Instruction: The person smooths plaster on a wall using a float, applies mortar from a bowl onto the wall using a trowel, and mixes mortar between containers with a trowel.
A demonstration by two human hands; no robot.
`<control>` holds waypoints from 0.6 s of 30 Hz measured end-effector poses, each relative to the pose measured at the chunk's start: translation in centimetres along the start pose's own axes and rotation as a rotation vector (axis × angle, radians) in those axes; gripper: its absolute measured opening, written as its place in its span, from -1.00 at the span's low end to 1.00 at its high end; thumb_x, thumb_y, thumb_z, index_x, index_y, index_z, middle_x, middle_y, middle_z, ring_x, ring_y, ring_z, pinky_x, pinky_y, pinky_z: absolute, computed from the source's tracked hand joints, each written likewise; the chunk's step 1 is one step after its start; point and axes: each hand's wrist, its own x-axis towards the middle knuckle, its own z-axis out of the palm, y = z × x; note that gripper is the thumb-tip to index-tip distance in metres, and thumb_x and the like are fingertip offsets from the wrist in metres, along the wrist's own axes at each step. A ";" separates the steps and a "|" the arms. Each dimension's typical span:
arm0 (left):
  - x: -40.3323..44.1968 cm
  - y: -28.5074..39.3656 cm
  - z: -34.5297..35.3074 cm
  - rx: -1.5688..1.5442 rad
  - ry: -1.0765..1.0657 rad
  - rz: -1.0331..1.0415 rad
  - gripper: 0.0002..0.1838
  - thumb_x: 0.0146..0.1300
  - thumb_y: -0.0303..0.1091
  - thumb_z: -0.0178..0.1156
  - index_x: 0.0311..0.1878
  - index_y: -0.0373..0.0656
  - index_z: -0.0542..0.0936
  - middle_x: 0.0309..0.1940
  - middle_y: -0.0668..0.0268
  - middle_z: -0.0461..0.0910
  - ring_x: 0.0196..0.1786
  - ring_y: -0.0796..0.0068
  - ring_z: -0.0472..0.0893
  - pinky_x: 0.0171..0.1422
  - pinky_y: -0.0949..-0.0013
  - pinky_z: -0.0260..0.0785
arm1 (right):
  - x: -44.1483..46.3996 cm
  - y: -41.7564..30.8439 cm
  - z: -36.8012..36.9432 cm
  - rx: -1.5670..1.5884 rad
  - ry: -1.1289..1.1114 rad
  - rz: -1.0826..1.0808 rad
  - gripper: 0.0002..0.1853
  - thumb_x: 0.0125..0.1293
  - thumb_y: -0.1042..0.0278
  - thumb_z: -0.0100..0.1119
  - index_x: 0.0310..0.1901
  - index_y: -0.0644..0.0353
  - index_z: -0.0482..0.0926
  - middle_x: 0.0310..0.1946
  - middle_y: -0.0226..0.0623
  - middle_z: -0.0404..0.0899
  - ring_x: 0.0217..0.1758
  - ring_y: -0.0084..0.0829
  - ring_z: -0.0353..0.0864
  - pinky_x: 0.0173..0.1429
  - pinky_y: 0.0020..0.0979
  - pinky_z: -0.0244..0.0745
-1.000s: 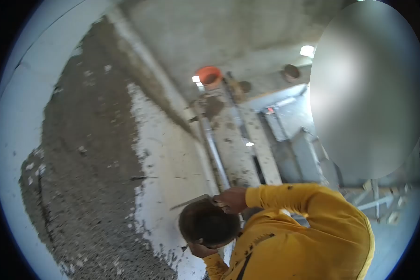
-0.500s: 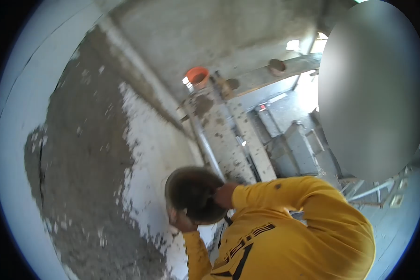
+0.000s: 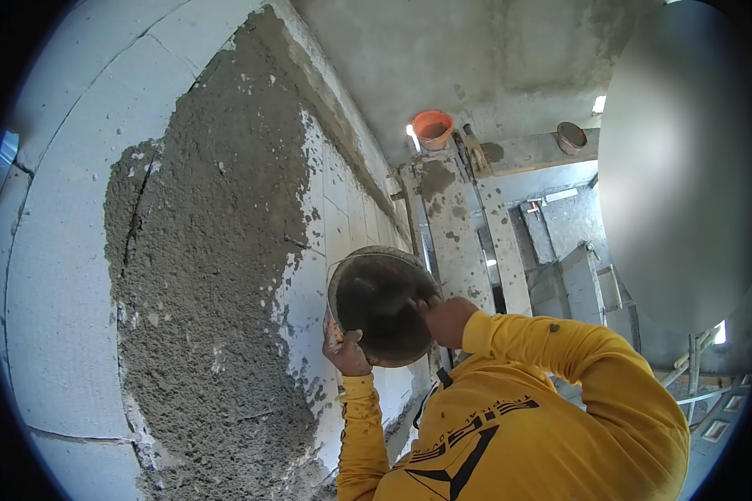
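My left hand [image 3: 347,355] grips the side of a round dark bucket [image 3: 336,288], its thumb over the edge. The bucket is tilted so that its dark inside faces me. At its right edge my right hand [image 3: 451,321] is closed, with the fingers reaching over the opening. A grey smear in the bucket by those fingers is too blurred to name. Left of the bucket, rough wet mortar [image 3: 217,234] covers much of the white block wall [image 3: 63,275].
Mortar-spattered planks [image 3: 459,230] run away beyond the bucket. On them, at the far end, are an orange bucket [image 3: 433,127] and a wooden-handled tool [image 3: 476,154]. A small round container [image 3: 571,138] rests on a ledge. Poles [image 3: 693,376] stand lower right. A blurred oval hides the upper right.
The view has swung left, so the wall and planks sit farther right. The bucket has moved up in view and its opening faces me more. Both hands stay at it.
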 end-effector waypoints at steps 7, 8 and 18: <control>0.0 2.2 0.3 0.070 0.015 -0.052 -0.24 -0.08 -0.72 0.07 0.35 -0.50 0.45 0.27 0.02 0.54 0.30 0.22 0.54 0.50 0.27 0.28 | 0.4 -2.7 1.4 -0.041 0.002 -0.167 -0.60 0.32 0.40 0.07 0.12 0.45 0.54 -0.06 0.08 0.64 -0.22 -0.01 0.76 -0.17 -0.12 0.68; 0.0 2.1 0.2 0.073 -0.009 -0.006 -0.25 -0.08 -0.72 0.08 0.35 -0.51 0.45 0.27 0.01 0.54 0.31 0.21 0.54 0.51 0.26 0.26 | 0.0 -1.9 0.9 -0.047 -0.065 -0.171 -0.58 0.32 0.40 0.07 0.14 0.47 0.53 -0.06 0.09 0.63 -0.21 -0.01 0.76 -0.18 -0.12 0.68; 0.3 2.2 0.7 0.293 -0.093 0.230 -0.28 -0.04 -0.71 0.10 0.33 -0.55 0.44 0.31 -0.02 0.51 0.38 0.16 0.48 0.57 0.21 0.16 | 0.0 -1.8 0.7 0.033 0.007 0.006 -0.49 0.30 0.36 0.06 0.20 0.56 0.43 -0.08 0.18 0.64 -0.18 0.07 0.75 -0.14 -0.05 0.68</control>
